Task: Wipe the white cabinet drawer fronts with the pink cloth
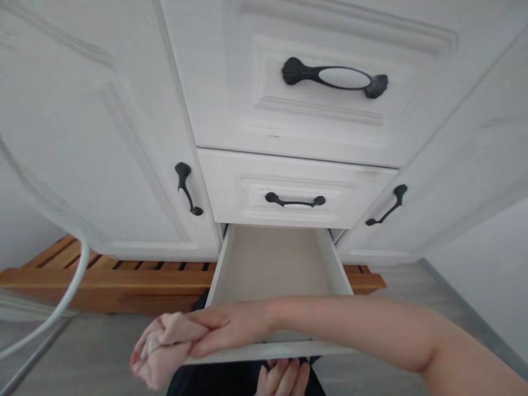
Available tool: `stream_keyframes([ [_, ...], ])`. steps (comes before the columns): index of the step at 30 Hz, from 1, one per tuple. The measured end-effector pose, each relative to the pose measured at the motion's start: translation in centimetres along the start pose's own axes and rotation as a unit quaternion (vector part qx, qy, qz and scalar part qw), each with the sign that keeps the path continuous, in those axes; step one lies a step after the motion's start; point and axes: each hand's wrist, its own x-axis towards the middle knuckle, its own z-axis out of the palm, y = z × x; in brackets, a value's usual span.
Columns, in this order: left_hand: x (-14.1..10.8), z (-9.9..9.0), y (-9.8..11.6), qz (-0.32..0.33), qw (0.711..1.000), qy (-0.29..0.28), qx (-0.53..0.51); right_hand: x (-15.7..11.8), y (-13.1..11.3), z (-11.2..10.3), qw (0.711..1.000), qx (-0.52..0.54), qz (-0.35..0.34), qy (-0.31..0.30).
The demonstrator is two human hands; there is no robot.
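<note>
A pulled-out white drawer (280, 264) shows its bare pale bottom. My right arm reaches across it from the right. At the drawer's left front corner, my right hand (231, 330) is closed on a bunched pink cloth (165, 346). Below the drawer front, at the bottom edge of the view, my left hand (284, 379) has its fingers curled around the drawer's dark handle (304, 361); most of that handle is hidden behind the fingers.
Two shut drawers above carry black handles (335, 78) (295, 201). Cabinet doors with handles (187, 188) (386, 205) flank them. A slatted wooden platform (124, 280) lies beneath the cabinet. A white hose or cable (78, 275) curves at the left.
</note>
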Motion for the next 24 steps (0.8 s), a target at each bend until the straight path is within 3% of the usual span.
stream_keyframes([
  [2, -0.1, -0.7, -0.5, 0.002, 0.999, -0.043, 0.0, 2.0, -1.3, -0.1, 0.997, -0.012, -0.021, -0.071],
  [5, -0.2, -1.5, -1.3, 0.046, 0.997, -0.066, -0.01, 2.4, -1.8, -0.4, 0.997, -0.029, 0.013, -0.065],
  [8, -0.3, -1.7, -1.7, 0.057, 0.995, -0.078, -0.013, -0.9, -1.5, -0.5, 0.996, -0.058, 0.045, -0.051],
  [11, -1.0, -1.1, -1.8, 0.047, 0.997, -0.063, -0.008, -6.5, -2.0, -0.2, 0.99, -0.111, 0.085, -0.024],
  [14, -1.5, -0.3, -1.9, 0.063, 0.997, -0.01, -0.035, -13.2, -3.3, 1.0, 0.978, -0.154, 0.126, 0.066],
  [16, -1.4, -0.1, -2.0, 0.066, 0.997, 0.007, -0.044, -17.5, -4.1, 2.3, 0.949, -0.195, 0.184, 0.164],
  [20, -0.3, -0.9, -1.9, 0.052, 0.997, -0.039, -0.034, -24.9, -4.9, 5.1, 0.858, -0.216, 0.294, 0.362],
  [24, 0.2, -2.0, -2.0, 0.042, 0.994, -0.096, -0.029, -30.3, -4.7, 7.3, 0.806, -0.184, 0.279, 0.488],
])
